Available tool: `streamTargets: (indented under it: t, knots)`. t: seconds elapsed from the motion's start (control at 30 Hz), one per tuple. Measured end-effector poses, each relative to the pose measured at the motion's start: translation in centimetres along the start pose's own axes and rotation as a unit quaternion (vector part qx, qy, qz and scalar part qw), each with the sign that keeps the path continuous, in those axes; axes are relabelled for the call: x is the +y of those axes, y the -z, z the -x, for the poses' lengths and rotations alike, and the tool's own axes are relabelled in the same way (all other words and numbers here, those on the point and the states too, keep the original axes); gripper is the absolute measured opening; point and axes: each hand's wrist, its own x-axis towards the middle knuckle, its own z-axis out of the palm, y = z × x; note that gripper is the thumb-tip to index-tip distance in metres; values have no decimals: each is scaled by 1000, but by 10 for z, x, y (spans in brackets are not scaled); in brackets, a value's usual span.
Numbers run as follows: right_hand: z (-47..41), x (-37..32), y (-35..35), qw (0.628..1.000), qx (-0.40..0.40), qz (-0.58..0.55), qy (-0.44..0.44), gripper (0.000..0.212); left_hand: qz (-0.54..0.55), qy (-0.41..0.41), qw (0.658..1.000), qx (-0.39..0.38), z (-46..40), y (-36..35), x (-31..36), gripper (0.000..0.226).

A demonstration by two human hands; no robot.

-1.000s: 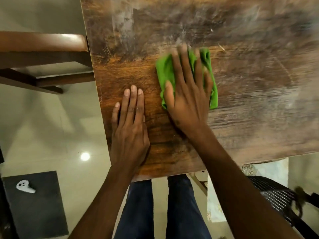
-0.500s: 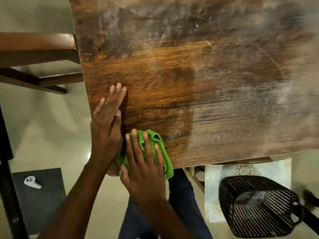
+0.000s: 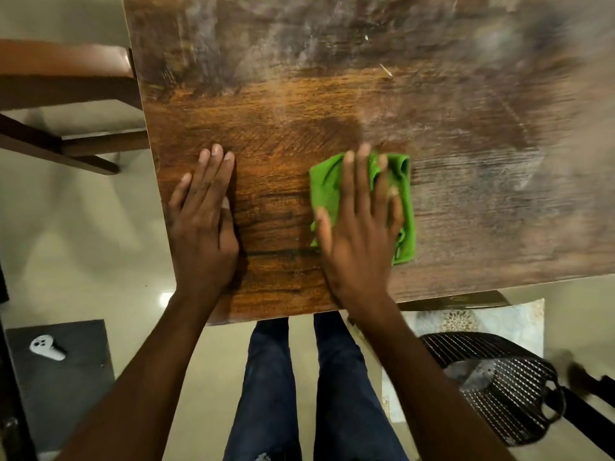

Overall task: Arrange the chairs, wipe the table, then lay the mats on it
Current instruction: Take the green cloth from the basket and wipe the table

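Down at the near left corner of the wooden tabletop (image 3: 332,104), the right hand (image 3: 361,234) lies flat on a crumpled green cloth (image 3: 327,189), fingers straight and slightly spread, pressing it to the wood a little in from the near edge. The left hand (image 3: 203,221) rests palm-down on bare wood just inside the left edge, fingers straight and held together, well apart from the cloth. Around both hands the surface is a rich, dark brown; toward the far edge and the right side it looks greyish and smeared, with a few pale specks. A brown wooden chair (image 3: 63,81) stands against the left edge near the far corner, its seat partly under the top. Beyond the near edge, a black mesh chair (image 3: 499,387) sits on a pale patterned mat (image 3: 482,319) on the floor, to the right of the person's legs in dark jeans (image 3: 316,387). Off to the left lies a dark floor mat (image 3: 63,387) with a small white controller (image 3: 46,348) on it.
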Motion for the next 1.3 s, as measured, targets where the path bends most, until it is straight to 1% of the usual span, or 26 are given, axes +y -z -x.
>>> streamTargets:
  t: [0.07,0.13,0.23,0.4,0.5,0.7,0.77,0.87,0.93,1.0,1.07,1.17,1.23,1.3]
  knots:
    - [38,-29,-14,998,-36,30,43,92,-5,-1,1000,2,0,1,0,54]
    - [78,-59,-32,994,-48,45,90,100,-7,-1,1000,1,-1,2,0,55]
    - [108,-82,-50,992,-38,50,112,94,0,-2,1000,-1,-1,1,-1,55]
    - [84,-52,-37,986,-25,20,166,87,2,-9,1000,-7,1,0,-4,54]
    - [46,-34,-20,989,-5,22,143,87,-7,-14,1000,-4,1,0,-3,54]
    - [-60,-29,2,996,69,36,46,79,-22,-19,1000,-5,3,1,-2,54]
    - [-69,-33,3,996,81,43,19,75,13,-10,1000,-6,2,3,-3,53]
    - [-28,-51,-9,997,63,34,-12,77,145,26,989,-1,0,14,-6,50]
    - [25,-84,-26,1000,22,19,2,81,244,55,968,-9,-4,24,-7,48]
    - [71,-122,-42,998,-21,-1,56,89,296,72,952,-28,-6,32,-8,47]
    - [92,-141,-53,993,-44,-7,110,89,285,69,955,-39,-7,35,-8,46]
    - [85,-116,-52,983,-47,-1,180,80,220,47,974,-39,-5,32,-8,45]
    - [76,-82,-42,984,-36,3,175,78,160,33,986,-37,-3,25,-6,46]
    - [60,-45,-28,992,-9,3,126,75,110,17,993,-29,0,18,-8,48]
